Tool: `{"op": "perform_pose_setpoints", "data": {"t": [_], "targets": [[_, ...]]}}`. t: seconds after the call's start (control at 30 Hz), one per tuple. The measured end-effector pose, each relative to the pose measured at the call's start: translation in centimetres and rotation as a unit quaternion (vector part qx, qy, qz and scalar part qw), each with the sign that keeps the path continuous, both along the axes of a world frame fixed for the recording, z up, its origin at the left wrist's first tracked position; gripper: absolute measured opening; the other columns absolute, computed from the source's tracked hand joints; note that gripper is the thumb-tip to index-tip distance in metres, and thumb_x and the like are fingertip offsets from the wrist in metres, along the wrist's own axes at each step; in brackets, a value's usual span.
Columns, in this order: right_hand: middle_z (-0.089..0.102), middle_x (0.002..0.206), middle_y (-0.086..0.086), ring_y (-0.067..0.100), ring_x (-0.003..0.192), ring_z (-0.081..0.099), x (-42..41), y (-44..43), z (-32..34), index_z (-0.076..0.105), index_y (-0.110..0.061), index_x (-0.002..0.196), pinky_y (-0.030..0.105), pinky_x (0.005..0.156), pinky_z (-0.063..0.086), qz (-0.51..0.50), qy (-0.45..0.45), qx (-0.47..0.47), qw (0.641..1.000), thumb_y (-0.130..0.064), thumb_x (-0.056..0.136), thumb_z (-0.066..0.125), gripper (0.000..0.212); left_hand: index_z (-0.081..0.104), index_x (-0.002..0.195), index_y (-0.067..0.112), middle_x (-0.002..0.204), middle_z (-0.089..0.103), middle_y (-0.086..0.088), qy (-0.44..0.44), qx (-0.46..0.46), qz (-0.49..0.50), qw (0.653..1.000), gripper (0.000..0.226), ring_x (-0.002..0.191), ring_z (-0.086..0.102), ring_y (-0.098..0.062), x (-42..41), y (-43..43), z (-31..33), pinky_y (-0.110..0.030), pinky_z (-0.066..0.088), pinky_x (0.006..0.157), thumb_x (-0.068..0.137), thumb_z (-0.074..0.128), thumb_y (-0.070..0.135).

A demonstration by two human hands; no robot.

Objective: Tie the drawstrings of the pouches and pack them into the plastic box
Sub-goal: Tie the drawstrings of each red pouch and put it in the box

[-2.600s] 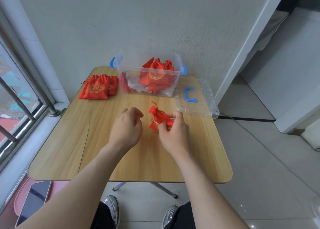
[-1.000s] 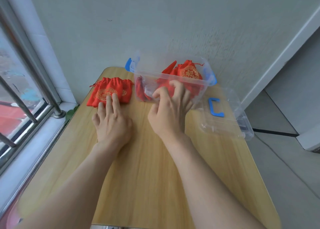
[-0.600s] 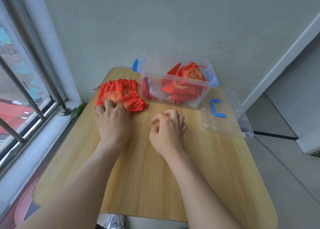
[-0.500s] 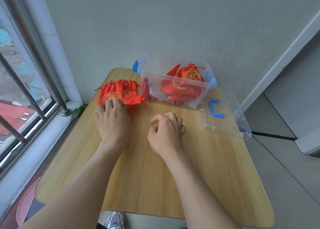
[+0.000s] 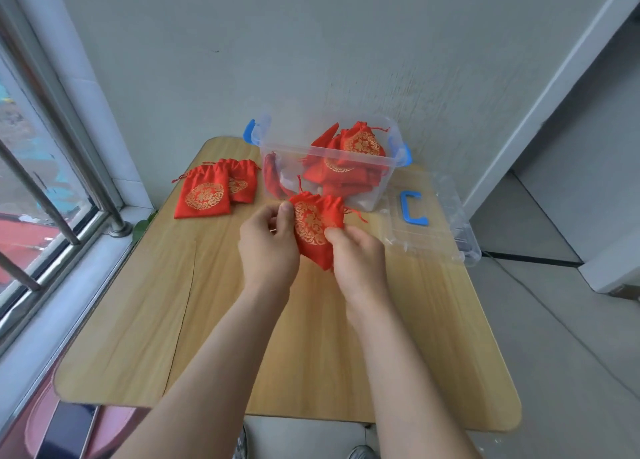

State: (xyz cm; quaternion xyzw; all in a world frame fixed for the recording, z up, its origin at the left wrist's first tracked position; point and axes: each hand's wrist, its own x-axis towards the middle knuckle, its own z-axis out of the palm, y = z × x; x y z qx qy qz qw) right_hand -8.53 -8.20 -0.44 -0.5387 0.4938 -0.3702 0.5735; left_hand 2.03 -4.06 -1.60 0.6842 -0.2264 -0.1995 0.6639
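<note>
My forearms (image 5: 221, 354) run bare from wrist to elbow; past the tabletop's (image 5: 138, 354) near edge show the toes of my grey sneakers (image 5: 360, 453).

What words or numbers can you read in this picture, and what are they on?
"福", likely but blurry: gold, in the round pattern on the flat pouch on the table.
Held pouch and pouches in the box: gold marks too blurred to read.
No other words or numbers.
</note>
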Motion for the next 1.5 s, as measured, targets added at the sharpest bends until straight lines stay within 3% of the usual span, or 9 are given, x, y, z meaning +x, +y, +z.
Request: {"op": "perform_pose_setpoints", "data": {"t": [0.2, 0.3, 0.53, 0.7, 0.83, 1.0, 1.17, 1.33, 1.5], "targets": [[0.082, 0.095, -0.001, 0.025, 0.096, 0.078, -1.5, -1.8, -0.3, 0.079, -0.02, 0.098, 0.049, 0.094, 0.062, 0.033, -0.02, -0.069, 0.997, -0.024, 0.088, 0.076, 0.011, 0.073, 0.086, 0.009, 0.077, 0.074, -0.002, 0.054, 0.002, -0.032, 0.998, 0.042, 0.074, 0.065, -0.019, -1.6, -1.9, 1.4, -0.042, 0.056, 0.075, 0.104, 0.06, 0.044], [0.081, 0.093, -0.009, 0.015, 0.092, 0.077, -1.8, -2.9, -0.6, 0.078, -0.026, 0.101, 0.048, 0.092, 0.062, 0.055, 0.038, -0.099, 0.993, -0.02, 0.089, 0.077, 0.013, 0.076, 0.092, 0.001, 0.09, 0.079, -0.017, 0.106, 0.016, -0.067, 0.992, 0.05, 0.077, 0.07, -0.022, -1.7, -2.6, 2.2, -0.047, 0.062, 0.081, 0.1, 0.063, 0.049], [0.079, 0.086, -0.005, 0.019, 0.084, 0.076, -2.5, -4.8, -1.5, 0.073, -0.025, 0.095, 0.047, 0.081, 0.064, 0.116, 0.163, -0.062, 0.978, -0.014, 0.089, 0.067, 0.014, 0.075, 0.091, 0.011, 0.081, 0.068, -0.005, 0.072, -0.016, -0.032, 0.997, 0.025, 0.077, 0.061, -0.02, -0.7, -4.9, 2.3, -0.048, 0.059, 0.075, 0.104, 0.064, 0.028], [0.079, 0.085, -0.008, 0.014, 0.084, 0.074, -1.7, -6.2, -0.6, 0.078, -0.026, 0.099, 0.041, 0.081, 0.059, 0.046, 0.06, -0.073, 0.995, -0.039, 0.094, 0.062, 0.022, 0.079, 0.097, 0.016, 0.082, 0.074, -0.003, 0.042, -0.031, -0.062, 0.997, 0.016, 0.074, 0.064, -0.013, -1.2, -5.5, 2.0, -0.034, 0.054, 0.071, 0.104, 0.067, 0.023], [0.068, 0.08, -0.006, 0.01, 0.08, 0.061, -1.5, -7.3, -0.5, 0.072, -0.003, 0.095, 0.037, 0.08, 0.051, -0.009, -0.026, -0.074, 0.997, -0.035, 0.099, 0.061, 0.033, 0.083, 0.099, 0.022, 0.094, 0.079, -0.012, 0.045, -0.045, -0.064, 0.996, 0.01, 0.083, 0.07, -0.018, -1.1, -5.7, 1.8, -0.046, 0.062, 0.086, 0.1, 0.073, 0.023], [0.081, 0.097, -0.01, 0.012, 0.099, 0.076, -1.3, -7.4, -0.3, 0.079, -0.018, 0.102, 0.042, 0.095, 0.061, -0.043, -0.063, -0.063, 0.995, -0.034, 0.105, 0.063, 0.023, 0.084, 0.099, 0.025, 0.094, 0.08, -0.007, 0.016, -0.027, -0.05, 0.998, 0.008, 0.092, 0.076, -0.029, -0.7, -5.5, 1.8, -0.048, 0.064, 0.084, 0.092, 0.083, 0.024], [0.069, 0.073, -0.012, 0.007, 0.07, 0.061, -1.5, -7.2, 0.4, 0.076, -0.016, 0.089, 0.034, 0.072, 0.054, -0.068, -0.055, -0.036, 0.996, -0.037, 0.107, 0.061, 0.031, 0.077, 0.11, 0.01, 0.088, 0.075, -0.009, 0.046, -0.036, -0.053, 0.997, 0.017, 0.076, 0.072, -0.016, -0.8, -5.3, 2.3, -0.028, 0.065, 0.072, 0.101, 0.067, 0.0], [0.069, 0.073, -0.015, 0.002, 0.067, 0.064, -1.9, -6.7, 1.2, 0.078, -0.024, 0.093, 0.027, 0.07, 0.054, -0.079, -0.074, -0.033, 0.994, -0.034, 0.109, 0.057, 0.028, 0.076, 0.119, 0.016, 0.096, 0.079, 0.001, -0.09, 0.03, -0.041, 0.995, 0.04, 0.084, 0.077, -0.009, -1.0, -5.1, 1.9, -0.038, 0.065, 0.087, 0.101, 0.049, -0.008], [0.075, 0.086, -0.005, 0.008, 0.07, 0.069, -2.6, -6.4, 1.5, 0.08, -0.029, 0.098, 0.03, 0.072, 0.059, -0.098, -0.079, -0.035, 0.991, -0.03, 0.108, 0.059, 0.023, 0.076, 0.101, 0.016, 0.08, 0.076, 0.005, -0.241, 0.078, -0.024, 0.967, 0.028, 0.069, 0.075, -0.009, -1.2, -4.2, 1.8, -0.042, 0.064, 0.076, 0.099, 0.055, -0.003]]}}
